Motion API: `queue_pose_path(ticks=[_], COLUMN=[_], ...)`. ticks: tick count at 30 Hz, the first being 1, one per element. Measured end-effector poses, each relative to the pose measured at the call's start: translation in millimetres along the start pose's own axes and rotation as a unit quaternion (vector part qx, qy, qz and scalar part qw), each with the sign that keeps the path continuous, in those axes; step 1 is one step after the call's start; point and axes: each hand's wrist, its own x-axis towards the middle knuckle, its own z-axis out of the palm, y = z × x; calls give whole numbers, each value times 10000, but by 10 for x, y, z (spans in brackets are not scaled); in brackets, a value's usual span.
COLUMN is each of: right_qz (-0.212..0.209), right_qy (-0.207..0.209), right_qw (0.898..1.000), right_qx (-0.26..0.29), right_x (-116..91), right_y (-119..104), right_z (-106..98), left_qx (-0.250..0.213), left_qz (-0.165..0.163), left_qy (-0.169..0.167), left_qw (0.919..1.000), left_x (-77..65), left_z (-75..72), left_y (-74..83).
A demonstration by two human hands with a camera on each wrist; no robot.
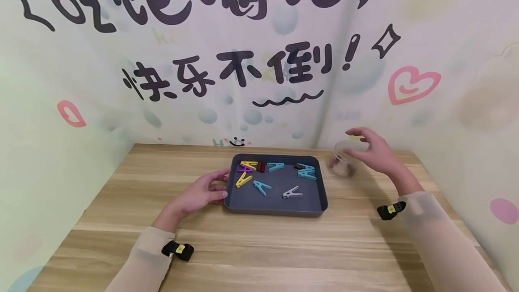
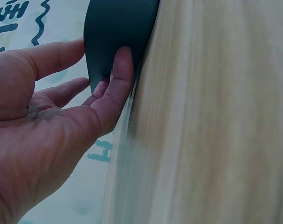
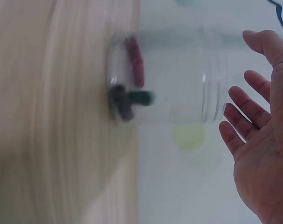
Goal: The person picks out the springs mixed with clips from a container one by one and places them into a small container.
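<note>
Against the left side of a dark grey tray (image 1: 259, 211) rests my left hand (image 1: 200, 193), its fingertips touching the outer wall, as the left wrist view also shows. Inside the tray lie several small clothespins: yellow (image 1: 243, 179), purple (image 1: 244, 169), dark red (image 1: 261, 166), light blue (image 1: 261, 187), dark brown (image 1: 299, 166) and pale grey (image 1: 293, 192). A clear jar (image 1: 342, 166) stands upright to the tray's right. Spread above and beside its rim is my right hand (image 3: 262, 121), holding nothing. At the jar's bottom are a red clothespin (image 3: 135, 63), a dark piece (image 3: 121, 102) and a green one (image 3: 141, 97), all blurred.
Tray and jar stand on a wood-grain table (image 1: 251, 251) near its back edge. A pale printed backdrop (image 1: 227, 120) with dark lettering rises behind it, and more printed sheeting flanks both sides. Each sleeve carries a black wrist strap (image 1: 178, 250).
</note>
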Motion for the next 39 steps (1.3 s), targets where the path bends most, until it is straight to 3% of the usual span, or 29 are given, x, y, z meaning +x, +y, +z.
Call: queue_pose_path(ticks=[13,26,33,39], right_qz=[-324,-720,-1040,-986], right_qy=[-427,-768,-837,-963], right_qw=[9984,9942,9910,9900], right_qx=[157,210,-64,-308], right_x=[185,279,323,310], right_y=[-398,-513,-529,-528], right_z=[288,673,807,897], left_qx=[57,120,81,79], left_qz=[-60,-90,-92,-78], left_qy=[44,73,92,46], left_qw=[10000,9999,9999,9999], left_x=[7,-6,-9,-18], left_z=[-7,-1,-2,0], left_y=[11,19,26,30])
